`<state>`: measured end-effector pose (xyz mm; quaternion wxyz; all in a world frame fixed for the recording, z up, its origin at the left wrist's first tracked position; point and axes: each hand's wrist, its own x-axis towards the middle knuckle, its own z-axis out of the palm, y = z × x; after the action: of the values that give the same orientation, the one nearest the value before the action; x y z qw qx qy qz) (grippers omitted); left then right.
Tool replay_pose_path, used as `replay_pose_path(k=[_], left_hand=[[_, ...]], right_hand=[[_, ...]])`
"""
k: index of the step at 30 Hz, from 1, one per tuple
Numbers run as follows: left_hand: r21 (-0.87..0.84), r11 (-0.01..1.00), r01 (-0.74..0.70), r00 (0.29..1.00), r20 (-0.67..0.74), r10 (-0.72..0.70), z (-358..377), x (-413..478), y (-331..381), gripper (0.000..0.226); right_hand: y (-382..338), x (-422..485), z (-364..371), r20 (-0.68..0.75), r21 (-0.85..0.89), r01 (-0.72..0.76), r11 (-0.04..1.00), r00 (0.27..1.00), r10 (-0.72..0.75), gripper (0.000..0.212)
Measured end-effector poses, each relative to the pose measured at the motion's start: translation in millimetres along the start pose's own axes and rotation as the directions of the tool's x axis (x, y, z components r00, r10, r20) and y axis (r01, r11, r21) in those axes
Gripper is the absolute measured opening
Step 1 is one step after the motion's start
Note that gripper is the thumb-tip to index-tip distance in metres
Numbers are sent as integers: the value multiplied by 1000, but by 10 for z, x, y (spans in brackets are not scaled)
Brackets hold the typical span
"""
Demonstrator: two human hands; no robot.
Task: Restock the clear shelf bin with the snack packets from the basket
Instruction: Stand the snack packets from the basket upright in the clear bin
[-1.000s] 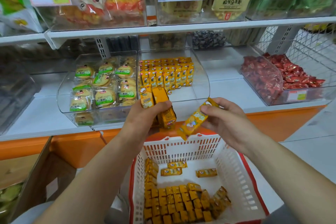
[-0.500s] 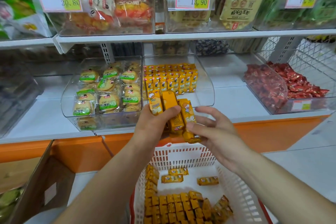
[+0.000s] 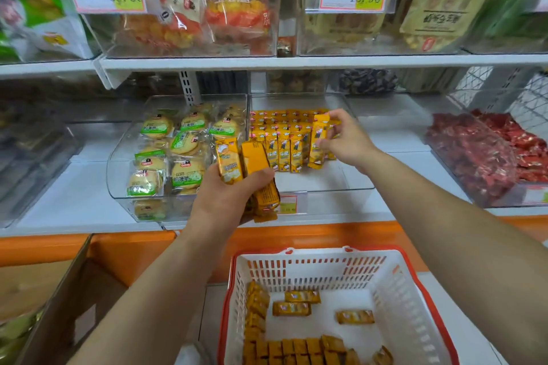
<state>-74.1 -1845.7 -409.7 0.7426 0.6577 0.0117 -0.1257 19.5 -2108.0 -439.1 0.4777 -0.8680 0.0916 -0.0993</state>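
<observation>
My left hand (image 3: 228, 201) grips a bundle of yellow snack packets (image 3: 246, 166) in front of the clear shelf bin (image 3: 326, 184). Inside that bin stand rows of the same yellow packets (image 3: 281, 139). My right hand (image 3: 345, 139) reaches into the bin and pinches one upright yellow packet (image 3: 318, 139) at the right end of the front row. Below, the white basket with a red rim (image 3: 409, 305) holds several more yellow packets (image 3: 296, 347), some lined up, some loose.
A neighbouring clear bin (image 3: 124, 163) at the left holds green-labelled biscuits. At the right, a bin of red sweets (image 3: 486, 157). Upper shelf (image 3: 296, 62) carries bins with price tags. A cardboard box (image 3: 59, 299) stands at lower left, by the orange shelf base (image 3: 296, 234).
My right hand took one packet from the bundle at my left hand and carried it up and right into the bin. The view tilted up a little.
</observation>
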Motion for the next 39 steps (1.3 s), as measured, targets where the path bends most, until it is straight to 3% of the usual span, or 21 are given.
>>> replay_pose_path(k=[5, 12, 15, 18, 26, 31, 35, 37, 39], left_hand=[[-13, 1000, 8, 999, 32, -7, 55, -30, -7, 39], [-22, 1000, 10, 998, 67, -8, 198, -108, 28, 43], [6, 1000, 21, 999, 30, -21, 67, 70, -38, 46], [5, 1000, 29, 999, 35, -29, 59, 53, -79, 43], [32, 999, 32, 999, 15, -32, 56, 102, -134, 47], [33, 999, 36, 999, -12, -36, 53, 142, -154, 48], [23, 998, 55, 998, -17, -55, 80, 137, -148, 47], [32, 997, 72, 997, -11, -72, 105, 125, -156, 48], [10, 996, 91, 996, 6, -91, 140, 103, -170, 46]], right_hand=[[155, 246, 147, 4, -193, 79, 978, 997, -80, 45], [251, 290, 81, 44, -408, 89, 909, 996, -77, 45], [289, 493, 307, 107, -456, 122, 882, 991, -81, 40], [309, 524, 275, 56, -469, 120, 875, 993, -107, 34], [346, 543, 418, -58, -418, 37, 908, 996, -67, 27], [371, 499, 413, -46, -440, -2, 898, 999, -20, 35], [182, 244, 225, -118, -401, -12, 916, 992, -39, 48], [18, -60, 103, -124, -303, 51, 952, 988, -93, 39], [-131, -482, 9, -26, -61, 94, 994, 995, -96, 22]])
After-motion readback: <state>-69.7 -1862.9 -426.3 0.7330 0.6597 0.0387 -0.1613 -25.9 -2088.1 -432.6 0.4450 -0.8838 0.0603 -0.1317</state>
